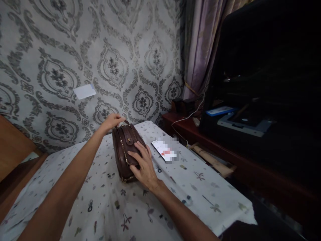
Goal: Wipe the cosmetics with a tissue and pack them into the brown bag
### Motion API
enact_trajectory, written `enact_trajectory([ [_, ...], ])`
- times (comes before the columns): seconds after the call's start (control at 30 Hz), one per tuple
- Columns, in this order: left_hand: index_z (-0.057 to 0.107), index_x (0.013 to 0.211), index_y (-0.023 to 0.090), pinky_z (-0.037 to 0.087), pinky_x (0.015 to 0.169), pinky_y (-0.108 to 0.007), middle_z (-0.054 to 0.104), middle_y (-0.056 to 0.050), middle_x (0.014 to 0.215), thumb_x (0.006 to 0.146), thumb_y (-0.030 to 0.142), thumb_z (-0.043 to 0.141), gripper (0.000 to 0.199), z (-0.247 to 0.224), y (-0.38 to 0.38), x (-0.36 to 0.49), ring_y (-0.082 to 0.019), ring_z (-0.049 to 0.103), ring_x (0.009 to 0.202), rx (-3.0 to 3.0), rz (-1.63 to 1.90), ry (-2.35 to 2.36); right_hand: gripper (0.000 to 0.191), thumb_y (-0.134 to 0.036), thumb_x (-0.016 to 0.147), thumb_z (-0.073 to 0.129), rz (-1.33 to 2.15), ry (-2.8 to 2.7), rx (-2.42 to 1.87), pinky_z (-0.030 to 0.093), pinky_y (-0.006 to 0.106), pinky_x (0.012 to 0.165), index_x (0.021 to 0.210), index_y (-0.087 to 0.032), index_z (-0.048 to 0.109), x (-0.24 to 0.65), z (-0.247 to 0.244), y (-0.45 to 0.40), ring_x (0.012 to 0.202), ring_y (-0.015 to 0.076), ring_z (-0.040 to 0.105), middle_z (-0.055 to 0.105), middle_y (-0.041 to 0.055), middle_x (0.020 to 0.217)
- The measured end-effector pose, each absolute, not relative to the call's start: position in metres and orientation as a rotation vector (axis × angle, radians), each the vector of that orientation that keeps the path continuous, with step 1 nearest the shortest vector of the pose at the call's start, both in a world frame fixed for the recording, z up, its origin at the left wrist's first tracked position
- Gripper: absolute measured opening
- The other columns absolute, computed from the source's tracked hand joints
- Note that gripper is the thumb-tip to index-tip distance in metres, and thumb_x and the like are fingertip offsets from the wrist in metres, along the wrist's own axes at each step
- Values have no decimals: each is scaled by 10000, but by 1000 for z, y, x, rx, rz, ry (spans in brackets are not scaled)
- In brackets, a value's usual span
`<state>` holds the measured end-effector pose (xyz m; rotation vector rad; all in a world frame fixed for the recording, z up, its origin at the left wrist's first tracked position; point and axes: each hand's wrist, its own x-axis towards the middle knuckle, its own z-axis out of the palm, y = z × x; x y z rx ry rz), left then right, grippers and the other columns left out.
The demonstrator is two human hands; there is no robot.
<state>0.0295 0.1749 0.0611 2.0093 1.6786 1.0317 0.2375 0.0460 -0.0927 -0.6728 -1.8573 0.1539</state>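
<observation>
A dark brown leather handbag (120,152) with gold zips and a small round gold emblem rests on the patterned white cloth (100,201). At its far end my left hand (113,121) has its fingers closed around the bag's handle (127,122). My right hand (142,164) lies on the near part of the bag, fingers spread over the flap and zip. Just right of the bag is a phone (162,150) with its screen lit, partly blurred out.
Behind the cloth stands a grey patterned wall (112,63). To the right are a dark TV screen (263,77), a reddish-brown cabinet (180,122), a white cable (184,118) and a purple curtain (200,43). A brown wooden piece (15,147) is at the left.
</observation>
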Motion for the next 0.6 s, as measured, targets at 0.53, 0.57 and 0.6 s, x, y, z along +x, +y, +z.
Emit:
enact_trajectory([
  [0.53, 645, 820, 227, 379, 792, -335, 685, -101, 909, 786, 258, 662, 49, 60, 157, 43, -321, 612, 1024, 2341, 1061, 1990, 447, -148, 789, 547, 144, -1852, -664, 224, 563, 1198, 1222, -222, 629, 237, -94, 47, 1404, 295, 425, 483, 125, 1474],
  [0.57, 641, 827, 229, 379, 787, -335, 686, -98, 893, 803, 286, 654, 63, 57, 159, 43, -318, 616, 1009, 2325, 1084, 2002, 446, -151, 793, 548, 139, -1855, -664, 227, 562, 1197, 1226, -223, 626, 237, -94, 47, 1406, 295, 423, 480, 126, 1478],
  [0.6, 633, 799, 230, 379, 771, -332, 682, -90, 841, 812, 322, 651, 94, 54, 161, 42, -313, 623, 975, 2304, 1101, 2008, 447, -152, 795, 549, 135, -1856, -664, 229, 560, 1197, 1230, -225, 622, 238, -94, 47, 1408, 295, 420, 478, 126, 1480],
])
